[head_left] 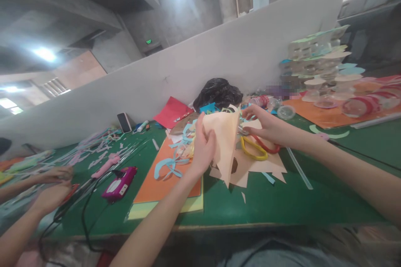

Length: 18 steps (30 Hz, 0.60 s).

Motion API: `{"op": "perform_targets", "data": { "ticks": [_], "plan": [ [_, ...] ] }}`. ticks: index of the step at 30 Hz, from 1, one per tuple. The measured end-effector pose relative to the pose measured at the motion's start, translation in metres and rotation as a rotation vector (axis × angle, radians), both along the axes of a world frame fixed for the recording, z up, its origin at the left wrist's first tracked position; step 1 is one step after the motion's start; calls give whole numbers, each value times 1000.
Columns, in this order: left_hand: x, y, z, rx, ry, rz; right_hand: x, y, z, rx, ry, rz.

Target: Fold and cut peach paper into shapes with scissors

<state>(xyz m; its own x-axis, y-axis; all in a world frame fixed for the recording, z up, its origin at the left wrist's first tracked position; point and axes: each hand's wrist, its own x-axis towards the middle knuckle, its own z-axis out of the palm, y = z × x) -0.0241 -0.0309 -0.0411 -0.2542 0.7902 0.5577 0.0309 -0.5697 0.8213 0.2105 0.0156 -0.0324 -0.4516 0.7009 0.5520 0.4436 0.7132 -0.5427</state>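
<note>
Green table [282, 208]: black bag [217, 93] at rear. Folded cream paper [223, 142]: raised in front of bag. Left hand [203, 148]: front-left of bag, clamped on paper. Right hand [262, 123]: front-right of bag, fingers curled near paper's edge; grip cannot be told. Scissors [258, 158]: also front-right of bag.

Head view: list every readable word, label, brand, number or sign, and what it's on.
None legible.
Green sign: lit marks, too small to read.
Magenta box: pale patch, any print too blurred.
White wall: faint dark mark, can't tell if it's writing.
</note>
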Motion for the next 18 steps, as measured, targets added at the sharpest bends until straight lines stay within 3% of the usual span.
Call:
{"op": "perform_targets", "data": {
  "ticks": [4, 10, 14, 18],
  "plan": [
    [-6, 0, 10, 15, 236, 3, 1, -3, 2, 62, 8, -62],
    [-4, -4, 20, 20, 273, -62, 0, 0, 2, 105, 45, -6],
    [-5, -1, 15, 61, 393, -1, 3, 3, 2, 101, 59, 83],
    [-11, 10, 4, 5, 309, 76, 6, 6, 4, -44, 116, 42]
  ]
}}
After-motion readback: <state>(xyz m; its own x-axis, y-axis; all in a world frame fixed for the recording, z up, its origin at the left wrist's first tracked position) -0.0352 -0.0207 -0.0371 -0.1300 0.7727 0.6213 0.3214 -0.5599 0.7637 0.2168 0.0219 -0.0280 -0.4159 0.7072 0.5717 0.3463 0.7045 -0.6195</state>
